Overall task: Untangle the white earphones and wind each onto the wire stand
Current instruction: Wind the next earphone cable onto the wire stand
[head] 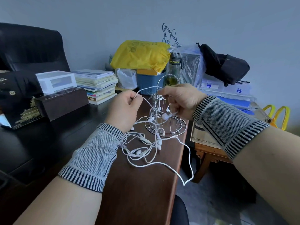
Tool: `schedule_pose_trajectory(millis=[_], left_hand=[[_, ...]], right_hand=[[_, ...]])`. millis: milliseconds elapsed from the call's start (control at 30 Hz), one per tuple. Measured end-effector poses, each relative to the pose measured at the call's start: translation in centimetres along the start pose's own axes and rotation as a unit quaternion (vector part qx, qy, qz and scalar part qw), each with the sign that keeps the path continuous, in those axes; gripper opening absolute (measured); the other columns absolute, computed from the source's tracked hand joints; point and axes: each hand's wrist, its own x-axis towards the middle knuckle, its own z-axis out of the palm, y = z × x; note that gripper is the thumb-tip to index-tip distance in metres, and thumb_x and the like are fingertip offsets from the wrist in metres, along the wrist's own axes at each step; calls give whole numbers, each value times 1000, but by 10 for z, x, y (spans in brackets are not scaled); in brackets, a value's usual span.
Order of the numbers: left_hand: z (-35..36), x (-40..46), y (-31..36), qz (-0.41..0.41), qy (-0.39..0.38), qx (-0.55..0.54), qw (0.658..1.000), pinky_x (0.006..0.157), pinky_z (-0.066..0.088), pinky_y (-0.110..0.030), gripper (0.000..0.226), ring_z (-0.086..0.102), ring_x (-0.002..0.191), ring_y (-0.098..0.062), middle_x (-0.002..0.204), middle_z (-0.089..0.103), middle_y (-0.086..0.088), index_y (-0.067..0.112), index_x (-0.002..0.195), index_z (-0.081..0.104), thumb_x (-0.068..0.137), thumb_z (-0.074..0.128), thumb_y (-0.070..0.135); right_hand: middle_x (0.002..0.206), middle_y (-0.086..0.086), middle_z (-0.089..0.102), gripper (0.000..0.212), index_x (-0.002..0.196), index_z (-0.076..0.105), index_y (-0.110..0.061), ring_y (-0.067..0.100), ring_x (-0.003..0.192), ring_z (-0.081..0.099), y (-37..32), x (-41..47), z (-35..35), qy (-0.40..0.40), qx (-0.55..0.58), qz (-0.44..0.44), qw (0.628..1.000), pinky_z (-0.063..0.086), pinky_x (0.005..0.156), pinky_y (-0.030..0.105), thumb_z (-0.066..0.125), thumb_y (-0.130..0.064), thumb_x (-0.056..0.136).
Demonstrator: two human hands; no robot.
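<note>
— How far along?

— Early, I'd judge. The white earphones (146,143) lie mostly knotted on the dark wooden worktop (146,184), just before the wire stand (164,120). Some buds may already hang on it; hard to tell.

— The hands?

— Left hand (125,108) fingers pinch a thin rubbery cord; right hand (180,98) fingers curl round another strand beside the shiny metal stand.

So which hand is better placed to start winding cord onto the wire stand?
Probably the right hand: it pinches the white earphone cord right beside the wire stand, next to its upper hooks. The left hand grips the same cord farther from the stand and looks better suited to feeding slack.
</note>
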Motion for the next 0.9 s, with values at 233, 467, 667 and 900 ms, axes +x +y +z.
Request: schedule_pose_trajectory(millis=[233,467,667,900], left_hand=[[-4,4,-4,-2,18,-12,1000,54,37,-29,17,47,53,-10,63,60,1,20,82,65,96,58,28],[5,1,-8,9,-16,-10,1000,59,41,-33,21,49,56,-16,64,62,-1,24,76,63,95,58,30],[3,4,-10,-3,1,-35,999,66,45,-34,17,57,66,-18,73,69,-5,20,82,67,95,59,28],[6,6,-14,-1,-41,-135,990,50,27,-28,21,34,47,-8,46,43,14,24,74,62,95,58,26]], right_hand=[[51,1,34,22,70,46,-11,13,46,36,0,-4,-6,12,25,45,999,48,46,28,59,3,81],[51,4,36,33,59,40,-8,10,35,45,4,-3,9,15,99,63,993,47,37,20,49,15,81],[61,4,45,18,67,54,-7,10,42,27,6,-1,-5,45,-73,60,994,23,38,18,56,2,82],[47,-1,39,18,94,73,-5,12,37,36,12,-6,1,-65,-146,25,987,32,37,19,77,-8,77]])
